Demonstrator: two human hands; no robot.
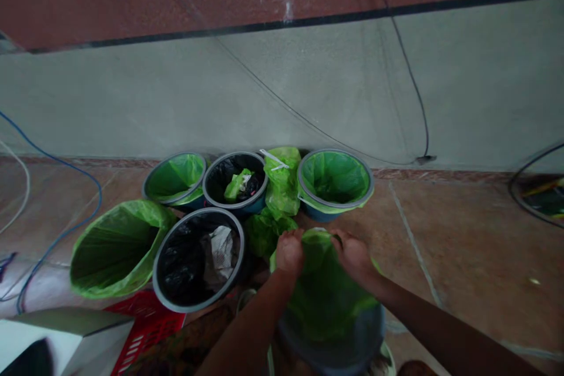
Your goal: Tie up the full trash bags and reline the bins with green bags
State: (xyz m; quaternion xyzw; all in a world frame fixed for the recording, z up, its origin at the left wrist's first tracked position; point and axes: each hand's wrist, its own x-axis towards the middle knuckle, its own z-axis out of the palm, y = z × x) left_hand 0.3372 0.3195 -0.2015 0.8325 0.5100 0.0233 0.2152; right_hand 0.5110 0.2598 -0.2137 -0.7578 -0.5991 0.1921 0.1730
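Observation:
Both my hands grip the far edge of a green garbage bag (324, 288), which hangs inside a grey-rimmed trash bin (335, 358) close in front of me. My left hand (289, 254) is closed on the bag's left side of that edge. On its right side, my right hand (353, 255) is closed too, its fingers curled over the plastic. The near part of the bin is blurred. Just beyond my left hand lies a crumpled green bag (267, 232).
Against the wall stand a green-lined bin (370, 185), a tied green bag (282, 182), a black-lined bin (211, 173) and another green-lined bin (147, 185). Nearer are a black-lined bin (161, 282) with paper and an open green bag (88, 264). A blue cable (94, 179) crosses the floor.

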